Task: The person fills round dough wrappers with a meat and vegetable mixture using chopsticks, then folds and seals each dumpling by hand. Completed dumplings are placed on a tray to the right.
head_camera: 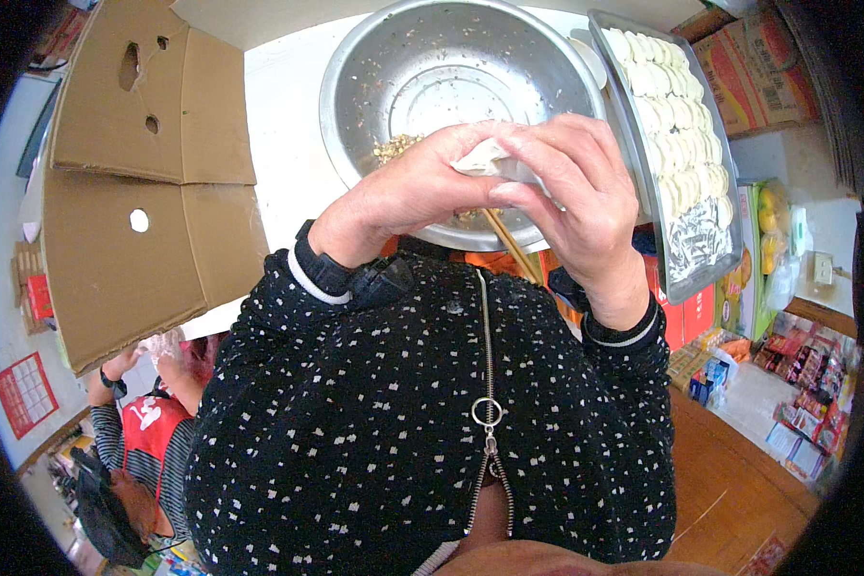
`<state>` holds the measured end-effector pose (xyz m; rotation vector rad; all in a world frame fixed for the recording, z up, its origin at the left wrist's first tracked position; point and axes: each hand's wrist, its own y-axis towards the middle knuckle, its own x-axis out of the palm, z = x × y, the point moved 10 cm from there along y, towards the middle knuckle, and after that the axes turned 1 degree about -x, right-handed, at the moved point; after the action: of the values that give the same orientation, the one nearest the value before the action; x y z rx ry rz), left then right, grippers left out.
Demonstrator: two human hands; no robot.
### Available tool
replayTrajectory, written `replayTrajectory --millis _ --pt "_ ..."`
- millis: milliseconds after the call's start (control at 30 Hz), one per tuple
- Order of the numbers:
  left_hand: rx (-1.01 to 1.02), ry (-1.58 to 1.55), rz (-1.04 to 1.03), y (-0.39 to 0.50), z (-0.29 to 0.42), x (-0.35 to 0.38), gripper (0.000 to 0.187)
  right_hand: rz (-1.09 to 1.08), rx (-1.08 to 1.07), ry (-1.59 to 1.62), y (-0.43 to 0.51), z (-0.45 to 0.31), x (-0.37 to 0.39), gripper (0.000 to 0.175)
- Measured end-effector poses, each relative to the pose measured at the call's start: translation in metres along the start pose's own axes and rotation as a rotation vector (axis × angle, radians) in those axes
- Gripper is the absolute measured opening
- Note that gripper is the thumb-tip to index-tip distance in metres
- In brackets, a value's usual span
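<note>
Both hands meet over the near side of a large steel bowl [360, 79], with a piece of white dough wrapper [484, 160] between them. My left hand [421, 173] and my right hand [583, 180] each have fingers closed on the dough; whether it holds filling is hidden. Chopped filling [396, 147] lies in the bowl near my left wrist. Wooden chopsticks [511, 241] lean over the bowl's near rim, below the hands. To the right, a metal tray [720, 255] holds rows of folded dumplings [669, 108], with flour on its near end.
Cardboard [122, 237] stands along the left of the white table [281, 101]. A person in a red apron [151, 425] is at the lower left. Boxes [756, 72] and packaged goods [806, 389] are at the right, beside a wooden surface [734, 461].
</note>
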<state>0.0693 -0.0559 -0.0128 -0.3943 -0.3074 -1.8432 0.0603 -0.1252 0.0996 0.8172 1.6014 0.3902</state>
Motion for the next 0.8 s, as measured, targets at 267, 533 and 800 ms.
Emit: replayTrajectory --millis 267,533,800 --pt "0.059 0.26 -0.108 -0.001 0.005 0.01 0.029 -0.001 -0.125 0.032 0.0 -0.01 0.011 0.029" --pt "-0.016 0.167 -0.091 0.004 -0.006 0.006 0.028 0.034 -0.088 0.01 -0.002 -0.003 0.009 0.028" --pt "0.039 0.325 -0.113 -0.001 -0.004 0.004 0.027 -0.052 -0.092 0.086 -0.002 0.0 0.022 0.023"
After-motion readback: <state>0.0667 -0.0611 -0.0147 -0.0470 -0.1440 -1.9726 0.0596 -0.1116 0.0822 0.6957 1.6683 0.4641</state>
